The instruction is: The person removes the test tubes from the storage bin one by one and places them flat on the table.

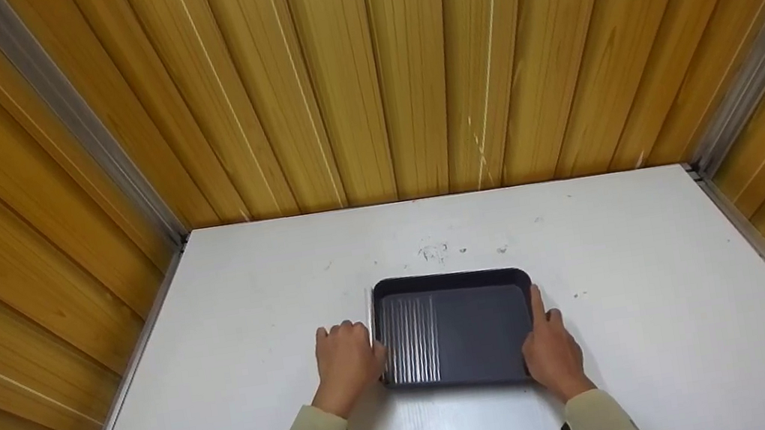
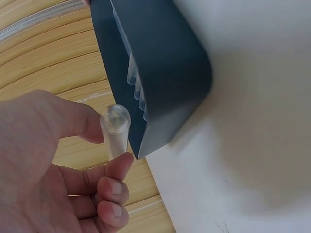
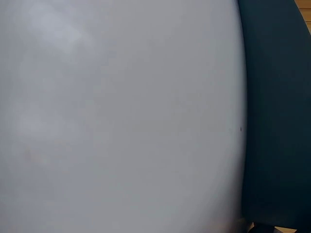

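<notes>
A dark rectangular baking tray [image 1: 483,332] lies on the white table. Along its left part several clear test tubes [image 1: 412,339] lie side by side, their rounded ends showing over the rim in the left wrist view. Just outside the tray's left wall, my left hand [image 1: 348,364] pinches one more clear test tube [image 2: 116,131] between thumb and forefinger, its other fingers curled. My right hand [image 1: 553,352] holds the opposite wall of the tray, the forefinger stretched along the rim. The right wrist view shows the tray's dark outer wall [image 3: 277,121] but no hand.
The white table [image 1: 249,288] carries small dark marks behind the tray. Wood-patterned panels [image 1: 407,75] rise along its back and both sides, with metal strips [image 1: 89,130] at the corners. The tray's right half shows its bare floor.
</notes>
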The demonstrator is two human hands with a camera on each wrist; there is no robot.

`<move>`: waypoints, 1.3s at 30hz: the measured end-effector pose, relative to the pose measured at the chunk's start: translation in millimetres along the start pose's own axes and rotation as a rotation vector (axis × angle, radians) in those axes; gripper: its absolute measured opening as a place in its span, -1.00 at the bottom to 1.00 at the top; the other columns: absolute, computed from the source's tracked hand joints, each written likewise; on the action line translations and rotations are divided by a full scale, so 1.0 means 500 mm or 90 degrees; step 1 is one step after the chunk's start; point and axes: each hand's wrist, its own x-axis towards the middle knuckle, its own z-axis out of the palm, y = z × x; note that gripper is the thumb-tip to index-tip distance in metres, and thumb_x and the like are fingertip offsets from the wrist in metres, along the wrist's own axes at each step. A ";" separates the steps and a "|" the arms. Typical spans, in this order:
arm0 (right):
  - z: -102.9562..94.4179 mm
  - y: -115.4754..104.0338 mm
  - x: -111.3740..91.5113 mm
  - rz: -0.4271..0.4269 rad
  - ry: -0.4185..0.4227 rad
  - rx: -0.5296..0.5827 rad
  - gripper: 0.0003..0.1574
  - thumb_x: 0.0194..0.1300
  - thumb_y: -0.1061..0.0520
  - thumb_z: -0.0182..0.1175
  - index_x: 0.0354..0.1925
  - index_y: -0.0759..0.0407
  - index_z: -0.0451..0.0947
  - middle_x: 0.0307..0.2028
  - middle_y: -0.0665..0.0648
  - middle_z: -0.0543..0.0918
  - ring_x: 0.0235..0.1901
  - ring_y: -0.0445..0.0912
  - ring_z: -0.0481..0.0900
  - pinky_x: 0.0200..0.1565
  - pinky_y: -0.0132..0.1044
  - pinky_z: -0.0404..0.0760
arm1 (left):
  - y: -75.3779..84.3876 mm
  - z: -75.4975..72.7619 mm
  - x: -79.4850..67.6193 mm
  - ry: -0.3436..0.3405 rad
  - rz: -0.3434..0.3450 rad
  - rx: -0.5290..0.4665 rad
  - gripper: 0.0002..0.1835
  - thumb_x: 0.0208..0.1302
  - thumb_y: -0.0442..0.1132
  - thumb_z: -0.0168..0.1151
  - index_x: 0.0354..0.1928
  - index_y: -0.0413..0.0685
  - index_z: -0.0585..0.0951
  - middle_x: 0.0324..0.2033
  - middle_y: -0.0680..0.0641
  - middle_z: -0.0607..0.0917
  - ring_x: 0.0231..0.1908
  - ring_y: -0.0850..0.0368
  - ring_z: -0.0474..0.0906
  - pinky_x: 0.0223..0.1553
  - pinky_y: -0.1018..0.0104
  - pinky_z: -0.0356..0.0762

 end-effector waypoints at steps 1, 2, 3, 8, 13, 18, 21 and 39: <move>0.000 0.000 0.000 -0.001 -0.001 0.000 -0.11 0.32 0.33 -0.10 0.51 0.19 -0.21 0.00 0.50 0.37 -0.56 -0.04 0.40 -0.53 -0.21 0.33 | 0.000 -0.001 0.000 0.000 0.000 -0.002 -0.69 0.04 -0.09 0.35 -0.65 -0.14 0.54 -0.68 -0.06 0.54 -0.60 0.00 0.46 -0.37 0.12 0.31; -0.001 0.000 0.000 -0.001 -0.001 -0.001 -0.11 0.32 0.33 -0.10 0.51 0.20 -0.21 0.00 0.51 0.37 -0.56 -0.04 0.40 -0.53 -0.22 0.33 | -0.001 -0.001 0.000 0.000 0.000 -0.003 -0.69 0.04 -0.10 0.34 -0.66 -0.13 0.53 -0.68 -0.06 0.53 -0.60 -0.01 0.47 -0.37 0.12 0.31; -0.001 -0.001 0.000 0.000 -0.002 -0.002 -0.12 0.33 0.33 -0.11 0.51 0.19 -0.22 0.00 0.51 0.37 -0.55 -0.04 0.40 -0.53 -0.22 0.32 | -0.002 -0.001 -0.001 -0.003 -0.002 -0.004 -0.69 0.05 -0.10 0.34 -0.66 -0.13 0.52 -0.68 -0.06 0.53 -0.59 -0.02 0.47 -0.36 0.12 0.31; -0.003 -0.001 0.001 0.003 -0.003 -0.006 -0.12 0.33 0.33 -0.12 0.51 0.19 -0.23 0.00 0.50 0.38 -0.54 -0.03 0.41 -0.53 -0.23 0.32 | -0.004 -0.002 -0.002 -0.012 -0.008 -0.008 -0.71 0.06 -0.13 0.30 -0.66 -0.12 0.51 -0.67 -0.06 0.52 -0.58 -0.03 0.47 -0.34 0.12 0.31; -0.002 -0.001 0.003 0.007 -0.005 -0.007 -0.12 0.35 0.31 -0.12 0.52 0.18 -0.24 0.01 0.50 0.37 -0.54 -0.03 0.41 -0.52 -0.22 0.33 | -0.008 0.001 -0.001 -0.028 -0.017 -0.009 -0.72 0.06 -0.12 0.28 -0.65 -0.13 0.52 -0.66 -0.06 0.54 -0.59 -0.01 0.46 -0.33 0.12 0.30; -0.002 -0.001 0.002 0.012 -0.010 -0.004 -0.12 0.35 0.30 -0.12 0.52 0.18 -0.25 0.01 0.49 0.37 -0.54 -0.04 0.40 -0.52 -0.22 0.32 | -0.013 0.006 -0.001 -0.030 -0.025 -0.008 -0.71 0.04 -0.12 0.29 -0.68 -0.12 0.51 -0.68 -0.07 0.54 -0.62 0.01 0.42 -0.37 0.14 0.29; -0.001 -0.001 0.001 0.012 -0.009 -0.005 -0.11 0.35 0.31 -0.11 0.52 0.17 -0.25 0.00 0.48 0.38 -0.54 -0.04 0.39 -0.52 -0.22 0.31 | -0.017 0.009 -0.002 -0.025 -0.028 -0.012 -0.72 0.02 -0.14 0.30 -0.67 -0.14 0.52 -0.68 -0.07 0.54 -0.63 0.01 0.41 -0.39 0.14 0.28; -0.002 -0.004 -0.003 0.013 -0.007 0.013 -0.11 0.33 0.32 -0.10 0.52 0.16 -0.23 0.01 0.47 0.38 -0.53 -0.04 0.40 -0.49 -0.23 0.32 | -0.032 0.027 -0.010 -0.024 -0.036 -0.014 -0.73 0.05 -0.14 0.31 -0.65 -0.14 0.53 -0.65 -0.10 0.56 -0.56 -0.07 0.51 -0.35 0.10 0.31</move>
